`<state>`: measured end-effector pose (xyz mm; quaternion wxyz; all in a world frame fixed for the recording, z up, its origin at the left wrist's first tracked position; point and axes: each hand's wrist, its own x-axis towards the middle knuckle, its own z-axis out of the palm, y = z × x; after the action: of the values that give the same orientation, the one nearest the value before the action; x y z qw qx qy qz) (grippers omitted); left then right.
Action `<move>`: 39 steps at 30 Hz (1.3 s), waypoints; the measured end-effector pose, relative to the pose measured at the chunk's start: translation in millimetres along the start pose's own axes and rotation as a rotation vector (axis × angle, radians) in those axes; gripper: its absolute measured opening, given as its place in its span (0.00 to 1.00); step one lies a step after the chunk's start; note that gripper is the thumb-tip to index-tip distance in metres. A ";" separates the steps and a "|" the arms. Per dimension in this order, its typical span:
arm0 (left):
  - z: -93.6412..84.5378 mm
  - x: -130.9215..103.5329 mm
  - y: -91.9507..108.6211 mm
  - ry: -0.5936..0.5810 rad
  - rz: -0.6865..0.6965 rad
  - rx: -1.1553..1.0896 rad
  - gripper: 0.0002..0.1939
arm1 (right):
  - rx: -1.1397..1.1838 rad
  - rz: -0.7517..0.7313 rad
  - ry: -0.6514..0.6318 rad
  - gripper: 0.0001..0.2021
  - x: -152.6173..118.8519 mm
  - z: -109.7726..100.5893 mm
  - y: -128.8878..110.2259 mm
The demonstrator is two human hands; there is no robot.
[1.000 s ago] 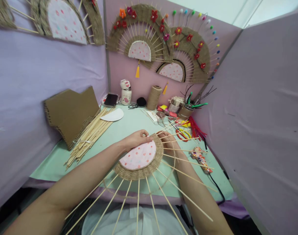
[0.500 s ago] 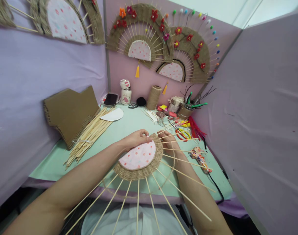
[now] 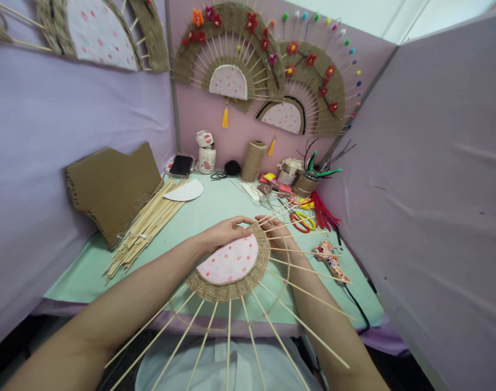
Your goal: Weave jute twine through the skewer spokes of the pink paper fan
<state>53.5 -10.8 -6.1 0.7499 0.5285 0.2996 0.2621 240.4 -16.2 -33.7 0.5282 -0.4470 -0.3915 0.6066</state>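
A half-round woven fan [image 3: 227, 262] with a pink dotted centre lies tilted before me, its thin wooden sticks fanning toward my lap and to the right. My left hand [image 3: 228, 233] grips its straight upper edge near the far corner, thumb on the dotted face. Behind the sticks at that corner is my right hand [image 3: 275, 231], its fingers bent around the outermost sticks and partly hidden by them. A loose loop of twine [image 3: 289, 266] runs in a wide arc across the sticks, outside the woven band.
Bundled wooden sticks [image 3: 145, 228] and brown cardboard [image 3: 113, 187] lie left. At the back stand a twine spool [image 3: 253, 161] and a white bottle [image 3: 207, 157]. Scissors [image 3: 302, 221] and a colourful glue gun [image 3: 331, 262] with a black cord lie right. Finished fans [image 3: 231, 60] hang on the partition.
The left fingers have lifted and spread slightly at the fan's corner, and the right fingers have shifted a little. The whole view has moved slightly; the fan stays in place.
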 end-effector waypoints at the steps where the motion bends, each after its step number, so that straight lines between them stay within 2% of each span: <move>1: -0.1 0.5 -1.1 -0.001 -0.002 0.000 0.26 | 0.005 0.002 -0.003 0.19 0.1 -0.1 0.0; 12: 5.1 0.6 -4.8 -0.006 -0.075 -0.052 0.24 | 0.031 0.010 0.008 0.17 -4.6 4.3 -4.1; 24: 2.0 6.2 -15.4 -0.036 -0.042 -0.102 0.23 | 0.076 0.009 0.012 0.17 -7.7 7.8 -8.4; 35: 6.4 0.9 -9.7 -0.052 0.040 -0.004 0.32 | 0.056 -0.004 -0.003 0.18 0.6 -0.7 0.0; 39: 8.2 -0.4 -6.7 -0.054 0.034 -0.025 0.33 | 0.079 -0.023 0.002 0.17 0.5 -0.2 -0.3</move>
<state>59.7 -18.4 -10.3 0.7599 0.5307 0.2669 0.2640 240.7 -15.7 -33.5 0.5530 -0.4216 -0.3718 0.6150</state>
